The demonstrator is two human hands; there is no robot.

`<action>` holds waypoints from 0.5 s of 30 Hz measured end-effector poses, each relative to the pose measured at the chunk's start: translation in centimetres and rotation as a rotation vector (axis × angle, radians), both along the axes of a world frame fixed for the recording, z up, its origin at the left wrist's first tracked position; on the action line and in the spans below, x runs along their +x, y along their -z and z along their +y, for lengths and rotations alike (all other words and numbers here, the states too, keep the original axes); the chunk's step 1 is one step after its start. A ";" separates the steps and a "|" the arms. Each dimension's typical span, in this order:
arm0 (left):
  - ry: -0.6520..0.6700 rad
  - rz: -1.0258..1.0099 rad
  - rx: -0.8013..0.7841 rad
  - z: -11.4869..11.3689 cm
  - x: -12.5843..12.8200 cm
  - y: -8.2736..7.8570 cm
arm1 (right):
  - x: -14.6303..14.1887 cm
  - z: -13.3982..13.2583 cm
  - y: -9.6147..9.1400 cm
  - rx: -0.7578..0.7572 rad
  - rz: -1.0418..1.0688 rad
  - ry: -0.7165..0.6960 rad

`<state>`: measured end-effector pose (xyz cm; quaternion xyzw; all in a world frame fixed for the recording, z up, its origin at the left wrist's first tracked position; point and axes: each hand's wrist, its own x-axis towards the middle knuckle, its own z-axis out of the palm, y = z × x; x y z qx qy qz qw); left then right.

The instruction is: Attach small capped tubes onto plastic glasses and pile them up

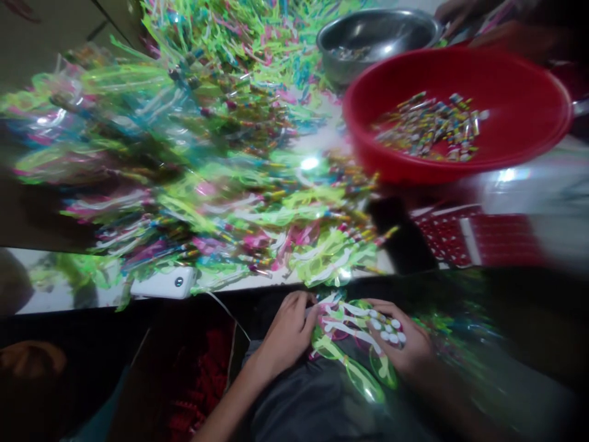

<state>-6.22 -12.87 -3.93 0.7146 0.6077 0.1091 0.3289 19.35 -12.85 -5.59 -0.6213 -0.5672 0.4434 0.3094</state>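
Observation:
My left hand [288, 328] and my right hand [400, 337] both grip a bundle of translucent green and pink plastic pieces [350, 344] in my lap. White strips and small white beads [386, 329] lie on the bundle, with my right fingers over them. Beyond my hands, a large heap of similar green, pink and blue plastic pieces [184, 166] covers the table, mixed with small striped sticks. A red plastic basin [460, 104] holds many small multicoloured sticks [427, 129].
A steel bowl [375, 43] stands behind the basin. A white power bank [163, 283] with a cable lies at the table's near edge. A black phone [402, 236] rests beside red patterned cloth [473, 239]. A co-worker's hand [506, 37] shows at the top right.

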 end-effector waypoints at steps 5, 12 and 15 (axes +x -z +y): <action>-0.031 -0.043 -0.161 2.2 0.9 -0.1 | 0.1 -0.6 0.3 -0.067 0.043 0.118; -0.022 -0.079 -0.331 3.4 2.8 -0.7 | 0.1 -0.8 -0.1 -0.141 0.101 0.266; -0.037 -0.210 -0.374 3.2 2.1 -1.1 | -0.3 -0.7 -0.6 -0.173 0.162 0.304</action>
